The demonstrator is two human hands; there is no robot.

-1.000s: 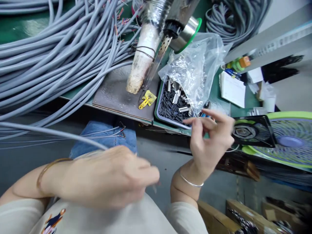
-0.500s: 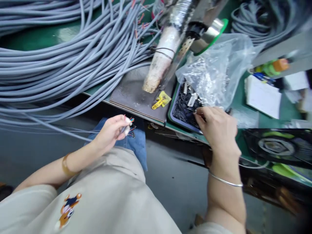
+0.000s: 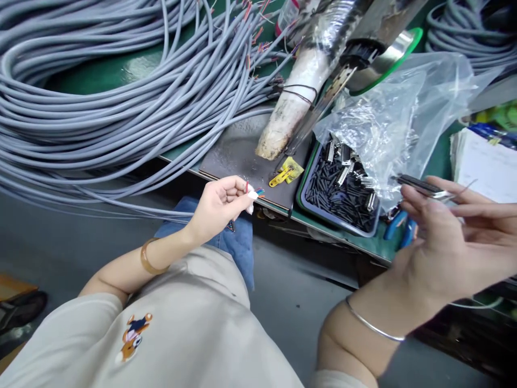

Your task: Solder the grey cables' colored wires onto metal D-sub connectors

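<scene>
In the lower middle, my left hand (image 3: pixel 222 207) pinches a grey cable's end, with coloured wires (image 3: pixel 258 193) fanning out past the fingertips. White covers sit on the thumb and a fingertip. My right hand (image 3: pixel 448 237) is raised at the right, palm partly turned up, with a dark, silver-edged multi-pin connector (image 3: pixel 424 186) between thumb and fingers. Left of that hand stands a plastic tray (image 3: pixel 301 196) of short black tubes (image 3: pixel 331 202), with several metal connectors (image 3: pixel 344 173) lying on top. Blue-handled pliers (image 3: pixel 398 226) are partly hidden behind the right hand.
Grey cables (image 3: pixel 121 124) cover the bench's left side. A wrapped white post (image 3: pixel 286 108) slants down over a dark board (image 3: pixel 230 148), near a yellow tag (image 3: pixel 286 171). Behind the tray are a clear plastic bag (image 3: pixel 388 118) and a green-rimmed reel (image 3: pixel 388 62); papers (image 3: pixel 484 161) lie right.
My right hand has left the tray and moved right, now carrying a connector. My left hand has risen slightly toward the bench edge, still holding the wires. The view has shifted left.
</scene>
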